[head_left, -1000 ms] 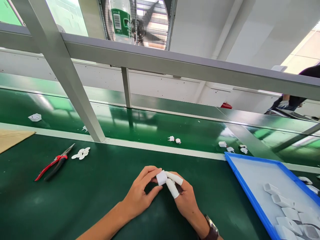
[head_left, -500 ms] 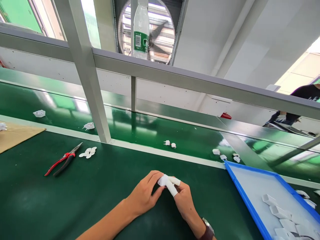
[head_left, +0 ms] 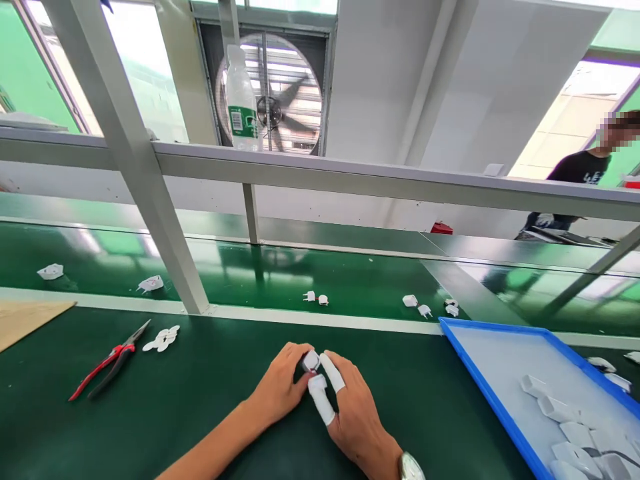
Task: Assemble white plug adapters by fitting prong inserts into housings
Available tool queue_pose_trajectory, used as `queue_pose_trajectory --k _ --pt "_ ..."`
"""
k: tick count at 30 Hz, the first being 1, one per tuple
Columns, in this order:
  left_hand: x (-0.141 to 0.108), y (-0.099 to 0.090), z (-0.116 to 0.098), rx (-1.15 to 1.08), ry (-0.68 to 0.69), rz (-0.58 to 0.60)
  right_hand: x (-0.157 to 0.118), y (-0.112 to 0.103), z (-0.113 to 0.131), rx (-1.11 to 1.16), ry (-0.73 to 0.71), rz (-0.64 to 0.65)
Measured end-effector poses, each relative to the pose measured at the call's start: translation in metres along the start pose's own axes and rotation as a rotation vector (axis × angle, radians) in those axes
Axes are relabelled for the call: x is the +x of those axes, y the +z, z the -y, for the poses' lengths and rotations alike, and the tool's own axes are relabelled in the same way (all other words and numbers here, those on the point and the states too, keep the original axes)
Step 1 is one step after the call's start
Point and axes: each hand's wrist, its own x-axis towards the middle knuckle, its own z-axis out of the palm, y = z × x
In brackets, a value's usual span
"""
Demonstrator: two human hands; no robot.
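My green tabletop (head_left: 225, 360) carries the blue-rimmed tray (head_left: 500, 360) on my right, presumably for easy reach. My right hand (head_left: 357, 417) keeps its white-sleeved thumb and forefinger parted, likely to leave room; whether they grip anything, I cannot tell. My left hand (head_left: 281, 385) pinches a small white piece (head_left: 311, 361) before me, nearly closed, apparently steadying it.

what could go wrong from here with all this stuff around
The small white plastic piece is held over the dark green tabletop by the left hand, so a loose grip could drop it.
The clear plastic bottle with the green label seems to stand on the long grey metal rail; a bump might tip it.
The red-and-black-handled pliers lie close to the flat white oval pieces, so dragging the pliers might scatter those.
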Motion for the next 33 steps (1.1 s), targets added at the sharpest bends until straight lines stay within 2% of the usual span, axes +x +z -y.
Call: queue_pose_trajectory --k 5,7,10,12,14,16,19,21,24,26,30,33 --pt "0.085 -0.042 0.064 0.230 -0.266 -0.076 -0.002 -0.005 -0.009 -0.063 0.001 0.005" --pt "0.108 -0.057 0.091 0.304 -0.386 -0.101 -0.003 -0.002 -0.009 -0.059 -0.032 0.040" --pt "0.117 -0.073 0.115 0.397 -0.506 -0.096 -0.007 0.004 -0.011 -0.047 -0.087 0.060" --pt "0.112 -0.078 0.116 0.457 -0.534 -0.107 -0.010 0.008 -0.012 -0.053 -0.101 0.077" --pt "0.106 -0.078 0.108 0.515 -0.501 -0.143 -0.014 0.013 -0.014 -0.059 -0.105 0.085" --pt "0.104 -0.072 0.097 0.557 -0.331 -0.141 -0.016 0.018 -0.015 -0.055 -0.104 0.088" --pt "0.113 -0.050 0.083 0.577 -0.040 -0.003 -0.012 0.020 -0.016 -0.064 -0.078 0.168" --pt "0.124 -0.034 0.077 0.590 -0.031 0.058 -0.006 0.014 -0.016 -0.114 -0.046 0.231" --pt "0.140 -0.023 0.078 0.584 -0.125 0.067 0.002 -0.015 -0.021 -0.226 -0.014 0.254" --pt "0.147 -0.026 0.083 0.549 -0.133 0.097 0.002 -0.048 -0.032 -0.314 0.070 0.285" --pt "0.146 -0.033 0.088 0.404 -0.099 0.056 -0.011 -0.136 -0.077 -0.577 0.464 0.423" --pt "0.125 -0.021 0.066 0.173 -0.060 0.051 -0.025 -0.198 -0.124 -0.722 0.675 0.411"
